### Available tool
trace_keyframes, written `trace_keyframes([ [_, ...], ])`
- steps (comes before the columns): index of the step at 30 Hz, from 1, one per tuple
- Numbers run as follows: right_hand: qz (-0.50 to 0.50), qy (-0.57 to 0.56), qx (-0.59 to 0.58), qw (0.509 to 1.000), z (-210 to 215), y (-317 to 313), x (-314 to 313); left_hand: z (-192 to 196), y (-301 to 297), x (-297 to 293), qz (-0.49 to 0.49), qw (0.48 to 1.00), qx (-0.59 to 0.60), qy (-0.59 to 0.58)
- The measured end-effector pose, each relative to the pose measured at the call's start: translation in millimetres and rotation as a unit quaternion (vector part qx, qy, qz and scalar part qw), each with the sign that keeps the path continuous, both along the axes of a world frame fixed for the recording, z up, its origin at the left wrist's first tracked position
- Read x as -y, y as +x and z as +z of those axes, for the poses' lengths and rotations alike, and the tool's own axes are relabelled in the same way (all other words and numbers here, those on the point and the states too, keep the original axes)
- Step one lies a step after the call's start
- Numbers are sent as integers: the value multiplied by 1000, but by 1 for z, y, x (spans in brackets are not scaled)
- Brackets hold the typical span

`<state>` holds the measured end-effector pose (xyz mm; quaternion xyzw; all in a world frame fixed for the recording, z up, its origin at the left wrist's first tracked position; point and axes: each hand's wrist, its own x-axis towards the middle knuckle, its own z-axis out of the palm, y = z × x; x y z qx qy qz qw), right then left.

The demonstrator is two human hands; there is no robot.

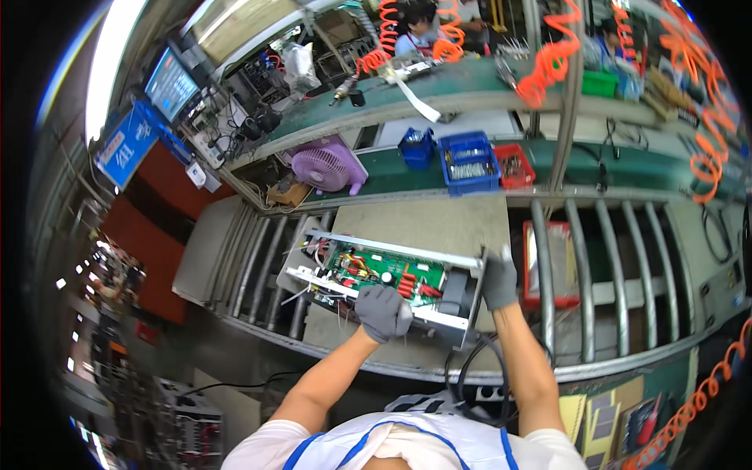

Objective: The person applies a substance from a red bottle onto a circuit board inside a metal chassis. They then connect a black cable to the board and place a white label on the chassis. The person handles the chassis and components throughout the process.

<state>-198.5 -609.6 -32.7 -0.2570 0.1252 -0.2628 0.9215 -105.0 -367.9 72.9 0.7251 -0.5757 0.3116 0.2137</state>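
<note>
An open metal chassis with a green circuit board, red parts and coloured wires lies at a slant on a flat board over the roller conveyor. My left hand, in a grey glove, is closed on the chassis's near side rail. Its fingertips are partly hidden. At the right end, my gloved right hand holds the dark end panel from its outer side. A thick black cable hangs by that end, near my right forearm.
Metal rollers run on both sides, with a red bin beneath those at right. Behind stand a purple fan, blue bins with small parts and a red bin. Orange coiled hoses hang overhead. Other people sit across the bench.
</note>
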Motion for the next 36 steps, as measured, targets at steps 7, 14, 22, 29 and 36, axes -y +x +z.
trace_keyframes([
  [7,-164,54,-107,979,22,-39,-55,7,73,-7,-207,975,-32,74],
  [14,-44,-76,-290,953,55,-56,-31,78,171,47,-276,909,-295,100],
  [22,-138,-636,-241,720,305,147,37,232,381,272,-340,626,-654,-254],
  [29,-210,-690,-86,687,391,266,93,248,367,297,-409,598,-644,-245],
  [36,-241,-643,-71,723,390,321,99,252,369,278,-392,665,-600,-213],
])
